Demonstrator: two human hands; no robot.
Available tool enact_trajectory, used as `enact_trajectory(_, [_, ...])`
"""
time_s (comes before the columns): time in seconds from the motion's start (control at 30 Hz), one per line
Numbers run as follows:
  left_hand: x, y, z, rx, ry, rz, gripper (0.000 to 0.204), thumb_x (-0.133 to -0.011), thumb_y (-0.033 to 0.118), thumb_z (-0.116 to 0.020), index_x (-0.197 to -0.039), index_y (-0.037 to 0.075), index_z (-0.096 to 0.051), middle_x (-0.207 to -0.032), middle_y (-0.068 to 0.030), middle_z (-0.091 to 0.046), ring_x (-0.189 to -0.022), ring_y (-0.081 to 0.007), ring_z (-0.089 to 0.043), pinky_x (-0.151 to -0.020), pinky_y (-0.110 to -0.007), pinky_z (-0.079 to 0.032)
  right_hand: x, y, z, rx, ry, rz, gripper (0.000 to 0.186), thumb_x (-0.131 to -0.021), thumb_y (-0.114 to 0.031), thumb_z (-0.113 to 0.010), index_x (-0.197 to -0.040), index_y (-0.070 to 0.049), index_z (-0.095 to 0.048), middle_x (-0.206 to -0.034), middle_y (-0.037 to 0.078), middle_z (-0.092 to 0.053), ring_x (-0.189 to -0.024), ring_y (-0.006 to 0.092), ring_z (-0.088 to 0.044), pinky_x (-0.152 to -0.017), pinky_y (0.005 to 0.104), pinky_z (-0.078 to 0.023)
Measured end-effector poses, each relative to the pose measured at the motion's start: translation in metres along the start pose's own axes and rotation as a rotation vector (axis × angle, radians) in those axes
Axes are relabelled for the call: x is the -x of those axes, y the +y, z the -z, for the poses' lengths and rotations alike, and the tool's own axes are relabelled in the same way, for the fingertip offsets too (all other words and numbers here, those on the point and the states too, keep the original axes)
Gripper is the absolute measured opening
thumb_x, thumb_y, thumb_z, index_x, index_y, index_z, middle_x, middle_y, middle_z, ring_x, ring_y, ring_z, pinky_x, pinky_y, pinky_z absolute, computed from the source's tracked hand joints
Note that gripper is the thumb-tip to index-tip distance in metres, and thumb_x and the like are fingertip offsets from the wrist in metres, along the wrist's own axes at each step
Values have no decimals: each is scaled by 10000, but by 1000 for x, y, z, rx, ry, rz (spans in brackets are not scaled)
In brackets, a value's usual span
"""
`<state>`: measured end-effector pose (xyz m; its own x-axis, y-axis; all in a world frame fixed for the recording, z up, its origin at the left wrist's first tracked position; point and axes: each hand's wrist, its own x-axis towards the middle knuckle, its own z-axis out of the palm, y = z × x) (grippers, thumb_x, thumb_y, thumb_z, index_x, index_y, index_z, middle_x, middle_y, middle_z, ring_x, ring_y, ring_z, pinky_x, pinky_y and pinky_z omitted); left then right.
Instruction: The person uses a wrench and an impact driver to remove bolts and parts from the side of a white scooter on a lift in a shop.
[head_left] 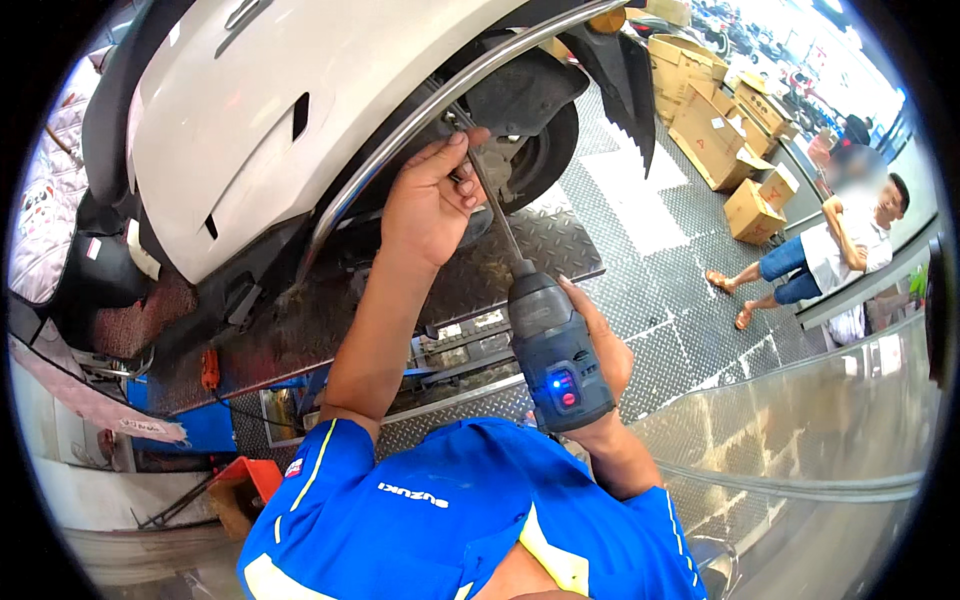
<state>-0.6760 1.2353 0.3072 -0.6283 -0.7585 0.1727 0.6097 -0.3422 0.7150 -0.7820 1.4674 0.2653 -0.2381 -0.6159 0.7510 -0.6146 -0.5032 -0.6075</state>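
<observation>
My right hand is wrapped round a dark cordless impact driver, which has a blue light and a red mark lit on its lower end. From its nose a long metal extension bar runs up to the chrome guard rail of a white scooter. Near the bar's far end, my left hand has its fingers closed about the bar. What the tip meets, close to the rail, is partly hidden by my fingers and shadow.
The scooter's wheel rests on a raised checker-plate platform. Cardboard boxes stand at the far right, beside a person with crossed arms. An orange-red bin is at lower left. A curved shiny panel fills the lower right.
</observation>
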Motion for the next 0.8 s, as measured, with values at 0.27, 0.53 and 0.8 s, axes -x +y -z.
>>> enact_trajectory(0.27, [-1,-1,2,52,31,11,353,-1008,197,-618,-1221,-82,-576,-744,-3,-483,-668,-120,-462,-592,-277,-363,-4,-23,-13,141,45,-74,706,-764,-212,-892,-1342,41,-575,-1024,148,-751,-857,234,-760,-781,308,-577])
enact_trajectory(0.53, [1,3,0,67,8,15,338,-1025,210,-588,-1210,-73,-570,-756,1,-478,-664,-109,-439,-598,-269,-347,-20,-34,-4,220,-2,6,622,-732,-83,-811,-1312,20,-613,-997,172,-745,-825,242,-757,-736,316,-564])
enact_trajectory(0.8, [7,8,-10,110,35,41,458,-1022,255,-550,-1246,-144,-535,-782,-37,-511,-689,-146,-457,-636,-294,-373,-21,-44,-13,167,48,-53,609,-746,-74,-792,-1318,25,-610,-1040,173,-744,-858,251,-762,-756,318,-569])
